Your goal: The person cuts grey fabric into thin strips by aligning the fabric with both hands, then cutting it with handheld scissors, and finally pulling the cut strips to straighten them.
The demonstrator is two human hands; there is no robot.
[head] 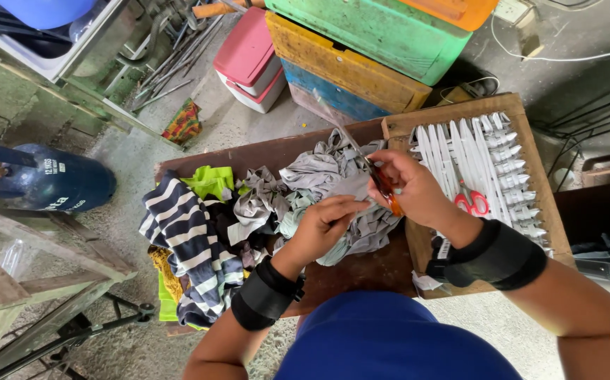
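Observation:
My right hand (410, 186) grips orange-handled scissors (377, 174), blades pointing up and away over a pile of cloth. My left hand (326, 225) pinches a piece of grey fabric (351, 186) right beside the scissor blades. Both wrists wear black bands. Under the hands lies a heap of grey fabric scraps (312, 176) on a dark wooden table (361, 271).
A navy-and-white striped cloth (192, 239) and lime-green cloth (210, 179) lie left on the table. A wooden tray (523, 119) at right holds white strips and red-handled scissors (472, 202). Coloured crates (361, 42), a pink box (249, 56) and a blue gas cylinder (41, 179) stand around.

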